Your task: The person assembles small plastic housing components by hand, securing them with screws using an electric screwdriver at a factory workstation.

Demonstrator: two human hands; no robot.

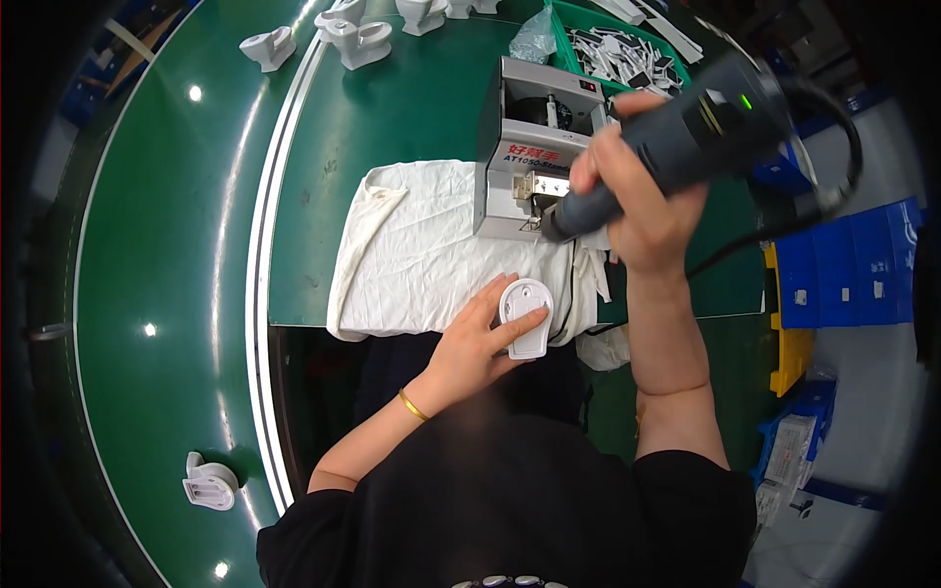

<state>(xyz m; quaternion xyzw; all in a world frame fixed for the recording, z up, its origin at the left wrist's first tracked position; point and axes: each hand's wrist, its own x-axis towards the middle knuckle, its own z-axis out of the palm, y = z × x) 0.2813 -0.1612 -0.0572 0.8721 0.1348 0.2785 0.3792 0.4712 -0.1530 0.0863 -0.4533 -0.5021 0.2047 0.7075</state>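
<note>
My left hand (469, 351) holds a small white plastic part (529, 338), rounded at its far end, with the recessed side up and fingers and thumb around its edges. It is at the near edge of a folded white cloth (417, 250). My right hand (649, 211) is wrapped round a dark grey electric screwdriver (701, 127), slightly blurred. Its nose points down and left, at the front of a grey screw feeder (498, 208). Whether the tip touches the feeder or carries a screw, I cannot tell.
A green conveyor belt (176, 294) runs along the left, carrying a white toilet-shaped housing (211, 485). Several similar housings (358, 44) stand farther back. Behind the feeder, a green bin (564, 49) holds small white and black parts. The screwdriver's black cable (851, 147) loops at right, near blue bins (853, 269).
</note>
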